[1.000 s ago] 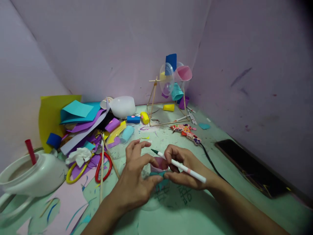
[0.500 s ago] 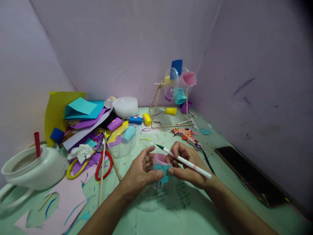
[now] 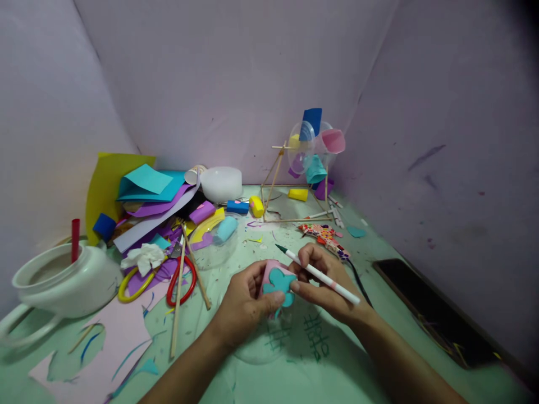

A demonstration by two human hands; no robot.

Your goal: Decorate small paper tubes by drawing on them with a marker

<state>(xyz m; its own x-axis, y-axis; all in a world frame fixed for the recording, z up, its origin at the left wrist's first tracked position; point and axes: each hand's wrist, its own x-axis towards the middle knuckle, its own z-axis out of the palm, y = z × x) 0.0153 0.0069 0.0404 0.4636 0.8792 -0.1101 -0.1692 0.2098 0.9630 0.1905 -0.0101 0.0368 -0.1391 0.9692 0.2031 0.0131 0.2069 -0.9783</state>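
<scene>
A teal, round-lobed cut-out [image 3: 276,280] overlies a pink piece [image 3: 273,264]; an uncapped white marker [image 3: 324,278] slants at its two o'clock, dark green tip toward ten.

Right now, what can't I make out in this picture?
Head view, unseen:
Left hand: most fingertips, behind the pink piece.
Teal cutout: part, under the left thumb.
Scissors: blade tips, among paper scraps.
White pot: handle, cut by left edge.
Black cord: far end, behind right arm.

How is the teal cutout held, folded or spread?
Spread. The teal cutout shows its rounded lobes fanned out before the pink piece; the left hand covers part of it.
</scene>
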